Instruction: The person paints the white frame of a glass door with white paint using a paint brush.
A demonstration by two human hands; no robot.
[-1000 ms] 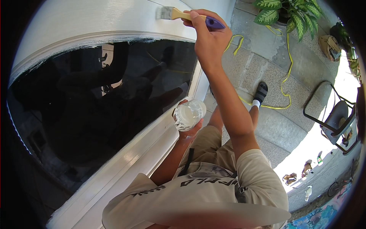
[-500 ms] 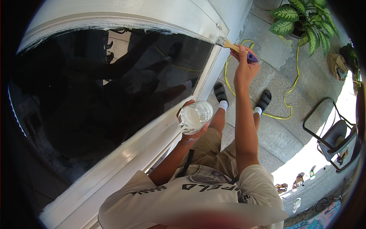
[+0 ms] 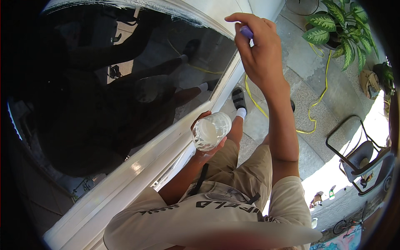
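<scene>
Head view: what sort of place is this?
Probably an outdoor patio or yard, judging by the grey slab paving, the leafy potted plant and the black-framed chair.

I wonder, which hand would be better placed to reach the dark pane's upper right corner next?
Probably the right: the right hand is near that corner of the dark pane, with a purple handle in its grip, while the left hand is farther down, occupied with a clear container.
</scene>
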